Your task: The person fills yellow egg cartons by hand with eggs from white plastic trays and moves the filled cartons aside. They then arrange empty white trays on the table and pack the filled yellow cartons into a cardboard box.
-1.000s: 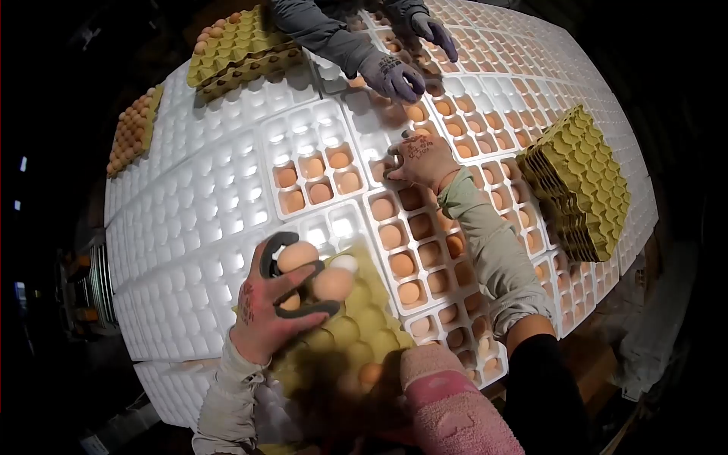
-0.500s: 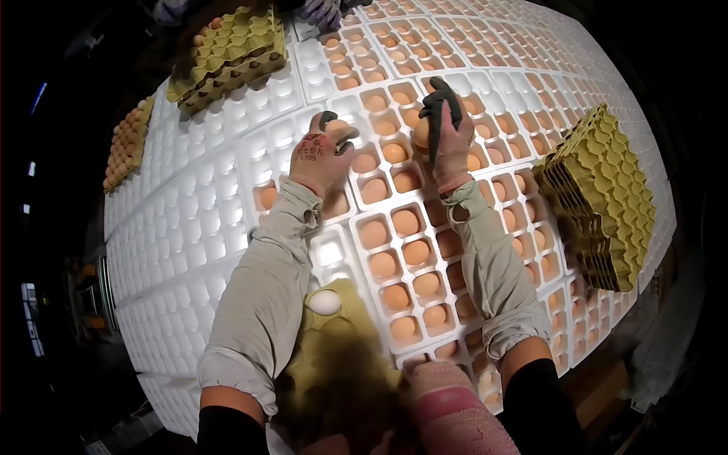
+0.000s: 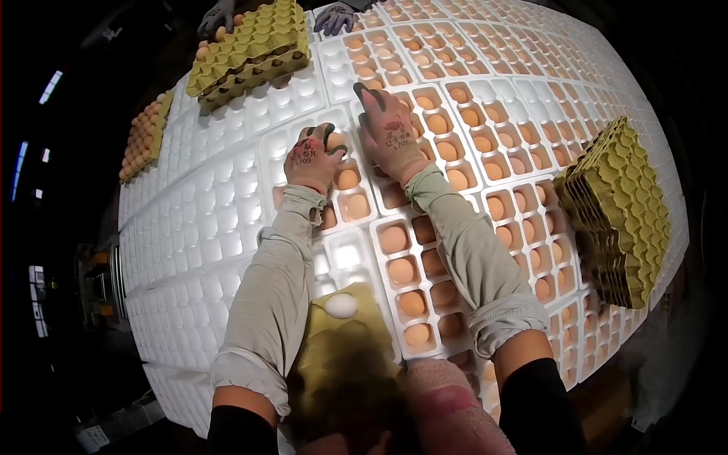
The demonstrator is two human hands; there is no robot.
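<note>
My left hand (image 3: 315,157), in a pink and dark-green work glove, curls its fingers round a brown egg (image 3: 336,141) over a white foam tray (image 3: 263,155). Below it, brown eggs (image 3: 347,179) sit in the tray's pockets. My right hand (image 3: 391,135), gloved alike, reaches over the tray just to the right. One dark fingertip points up and away; the other fingers are largely hidden behind the hand, and anything under them is out of sight. Nearer my body, a white egg (image 3: 341,305) lies on a yellow-green pulp egg tray (image 3: 345,356).
Stacked pulp trays stand at right (image 3: 626,220) and far left (image 3: 250,57). A tray of brown eggs (image 3: 145,136) rests on the left edge. Another person's gloved hands (image 3: 334,19) show at the far side. White foam trays (image 3: 205,197) cover the surface.
My right hand has moved left from a column of eggs towards my left hand. The left hand stays near its place, still round an egg. The view has shifted slightly.
</note>
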